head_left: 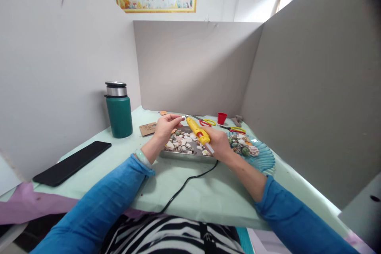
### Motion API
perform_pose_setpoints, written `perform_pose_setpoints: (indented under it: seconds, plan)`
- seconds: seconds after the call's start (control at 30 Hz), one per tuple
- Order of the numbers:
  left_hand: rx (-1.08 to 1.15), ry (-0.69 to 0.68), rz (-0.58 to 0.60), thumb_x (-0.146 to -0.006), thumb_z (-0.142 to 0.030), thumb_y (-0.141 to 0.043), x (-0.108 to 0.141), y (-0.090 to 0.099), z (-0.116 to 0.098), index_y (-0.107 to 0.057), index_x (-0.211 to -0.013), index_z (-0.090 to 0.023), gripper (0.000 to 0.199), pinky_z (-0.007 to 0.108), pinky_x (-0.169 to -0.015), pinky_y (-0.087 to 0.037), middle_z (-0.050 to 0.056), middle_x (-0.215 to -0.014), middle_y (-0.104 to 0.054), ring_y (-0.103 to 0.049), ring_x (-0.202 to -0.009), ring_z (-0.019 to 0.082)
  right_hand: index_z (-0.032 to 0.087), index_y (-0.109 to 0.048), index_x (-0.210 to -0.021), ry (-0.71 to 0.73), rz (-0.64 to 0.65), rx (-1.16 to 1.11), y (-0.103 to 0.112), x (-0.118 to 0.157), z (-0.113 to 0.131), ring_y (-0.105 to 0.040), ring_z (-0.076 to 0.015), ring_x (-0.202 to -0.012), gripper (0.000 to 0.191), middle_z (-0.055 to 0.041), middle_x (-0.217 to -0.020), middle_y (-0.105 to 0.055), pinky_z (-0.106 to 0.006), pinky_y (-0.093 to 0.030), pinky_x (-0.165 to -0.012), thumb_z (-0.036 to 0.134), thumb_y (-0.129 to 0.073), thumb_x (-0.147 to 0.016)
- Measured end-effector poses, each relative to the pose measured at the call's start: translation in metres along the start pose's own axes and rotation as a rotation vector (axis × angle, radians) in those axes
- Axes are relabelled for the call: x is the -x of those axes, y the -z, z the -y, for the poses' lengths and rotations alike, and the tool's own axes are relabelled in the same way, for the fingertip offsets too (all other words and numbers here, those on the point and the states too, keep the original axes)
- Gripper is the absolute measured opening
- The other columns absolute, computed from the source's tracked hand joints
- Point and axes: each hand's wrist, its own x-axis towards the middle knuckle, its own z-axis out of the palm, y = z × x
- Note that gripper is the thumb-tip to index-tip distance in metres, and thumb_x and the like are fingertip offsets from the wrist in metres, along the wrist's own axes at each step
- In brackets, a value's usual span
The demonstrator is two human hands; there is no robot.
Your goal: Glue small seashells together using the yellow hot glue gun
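In my right hand (218, 143) is a yellow hot glue gun (195, 130), its nozzle pointing up and left, with a pale glue stick (209, 148) poking out of its back end. My left hand (167, 127) pinches a small white shell (183, 116) right by the nozzle tip. Whether the nozzle touches the shell I cannot tell. Below both hands lies a metal tray (190, 156) with many loose shells (182, 141) in it. A black cord (190, 178) runs from the glue gun toward the table's front edge.
On the right, a blue shell-shaped dish (264, 158) holds more shells. Behind stand a red cup (222, 118) and two pairs of scissors (210, 122), (237, 129). A green bottle (119, 113), a black slab (73, 163) and a brown card (147, 129) are on the left. Grey panels (193, 67) enclose the table.
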Motion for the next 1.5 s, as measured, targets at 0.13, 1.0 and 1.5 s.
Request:
perform_pose_setpoints:
  seconds: [0.13,1.0,1.5]
  plan:
    - [0.002,-0.006,0.003,-0.061,-0.037,-0.077,0.0004,-0.0003,-0.0004,-0.066,-0.082,-0.013,0.034,0.024,-0.058,-0.049,0.007,-0.08,-0.067,-0.063,-0.064,0.013,0.02,-0.062,-0.103,-0.04,-0.011,0.023,0.0015,-0.0001,0.0011,-0.063,-0.0171,-0.076,0.025,-0.0032,-0.09,-0.069,-0.024,-0.043,-0.064,0.022,-0.052,-0.08]
    - [0.024,-0.008,0.001,-0.06,-0.037,-0.077,0.0015,-0.0019,-0.0021,-0.066,-0.08,-0.013,0.033,0.023,-0.059,-0.049,0.006,-0.079,-0.067,-0.061,-0.06,0.011,0.02,-0.061,-0.104,-0.001,0.006,-0.002,-0.0008,0.0009,-0.0012,-0.064,-0.0179,-0.079,0.026,-0.0044,-0.096,-0.069,-0.025,-0.045,-0.068,0.024,-0.055,-0.079]
    - [0.002,-0.05,-0.024,-0.06,-0.038,-0.077,0.0033,-0.0036,-0.0027,-0.066,-0.08,-0.014,0.033,0.023,-0.057,-0.048,0.005,-0.077,-0.066,-0.062,-0.062,0.013,0.02,-0.062,-0.103,-0.024,-0.007,0.012,0.001,0.0001,0.0007,-0.063,-0.018,-0.078,0.026,-0.0043,-0.093,-0.07,-0.025,-0.045,-0.065,0.022,-0.052,-0.079]
